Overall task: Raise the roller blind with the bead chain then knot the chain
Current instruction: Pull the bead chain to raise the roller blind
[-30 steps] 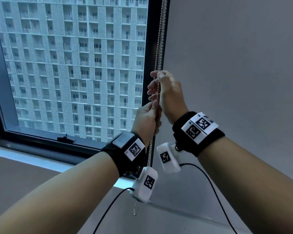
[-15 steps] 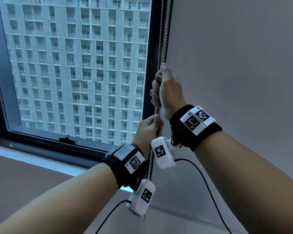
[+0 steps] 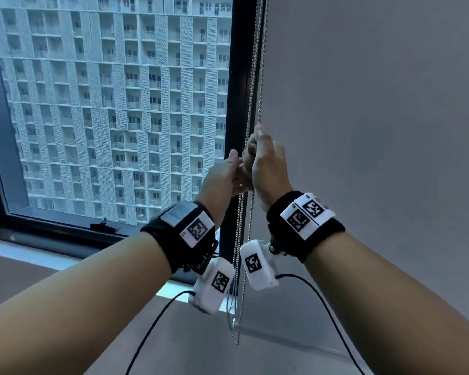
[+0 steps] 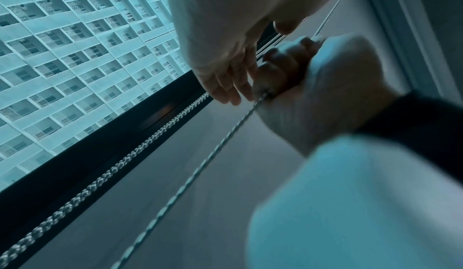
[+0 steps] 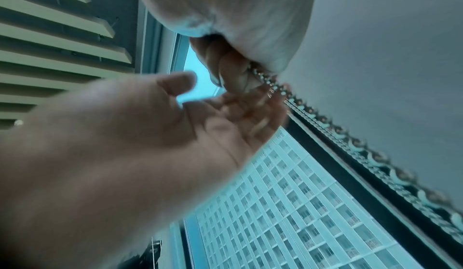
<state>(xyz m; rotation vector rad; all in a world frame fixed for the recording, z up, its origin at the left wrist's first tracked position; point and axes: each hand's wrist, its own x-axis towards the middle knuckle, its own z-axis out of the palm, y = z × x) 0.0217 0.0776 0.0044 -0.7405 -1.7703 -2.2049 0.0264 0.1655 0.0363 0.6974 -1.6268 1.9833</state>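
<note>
The bead chain (image 3: 251, 104) hangs in doubled strands down the dark window frame (image 3: 234, 104), beside the grey wall (image 3: 363, 131), its loose lower loop dangling between the two wrists. The right hand (image 3: 266, 163) is a fist curled tight round the chain. Just below and touching it, the left hand (image 3: 224, 180) has relaxed, nearly straight fingers (image 5: 260, 111) against the chain, gripping nothing.

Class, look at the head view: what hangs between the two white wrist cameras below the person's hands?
The bead chain hangs there, its strands running down between the two white wrist cameras, seen in the head view.
</note>
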